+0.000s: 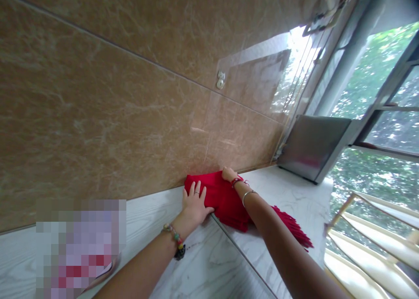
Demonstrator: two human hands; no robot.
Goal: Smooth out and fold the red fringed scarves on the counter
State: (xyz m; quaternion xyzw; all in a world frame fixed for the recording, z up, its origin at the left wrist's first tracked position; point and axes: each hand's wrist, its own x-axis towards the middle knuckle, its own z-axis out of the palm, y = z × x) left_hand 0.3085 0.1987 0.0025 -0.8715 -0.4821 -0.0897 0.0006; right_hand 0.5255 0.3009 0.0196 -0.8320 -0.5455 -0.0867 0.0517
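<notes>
A red fringed cloth lies folded on a white marble ledge against a brown tiled wall. My left hand rests flat on the cloth's left end, fingers spread, a ring on one finger and a beaded bracelet on the wrist. At the cloth's far edge by the wall, my right hand is closed on the fabric; red string and a silver bangle circle that wrist. The cloth's fringe sticks out from under my right forearm.
A grey metal box sits on the ledge at the right, by an open window with trees outside and bars below. A small hook is fixed to the wall. A blurred patch covers the lower left.
</notes>
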